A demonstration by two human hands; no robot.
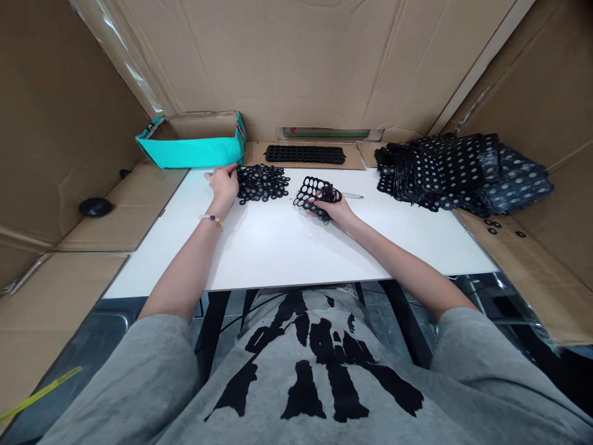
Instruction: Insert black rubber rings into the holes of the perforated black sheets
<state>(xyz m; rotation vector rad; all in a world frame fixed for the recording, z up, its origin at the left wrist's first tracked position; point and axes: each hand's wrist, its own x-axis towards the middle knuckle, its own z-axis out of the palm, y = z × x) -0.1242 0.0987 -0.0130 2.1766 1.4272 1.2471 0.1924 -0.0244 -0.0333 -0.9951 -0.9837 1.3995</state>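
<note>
A loose pile of small black rings (263, 183) lies on the white tabletop (278, 247). My left hand (223, 185) rests against the pile's left edge, fingers apart and holding nothing that I can see. To the right of the pile, my right hand (337, 207) is closed on a thin black perforated sheet (309, 190) with rows of round holes. Part of the sheet bunches up by the fingers, and its far side spreads toward the rings. A slim, pale pen-like stick (354, 196) lies just beyond that hand.
At the back left stands a turquoise open-topped box (194, 153). A flat black holed block (304, 154) lies along the back. Stacked black perforated sheets (445, 170) fill the right rear, with several rings (492, 231) below. A black rounded object (95, 207) sits left; cardboard walls (278, 62) surround.
</note>
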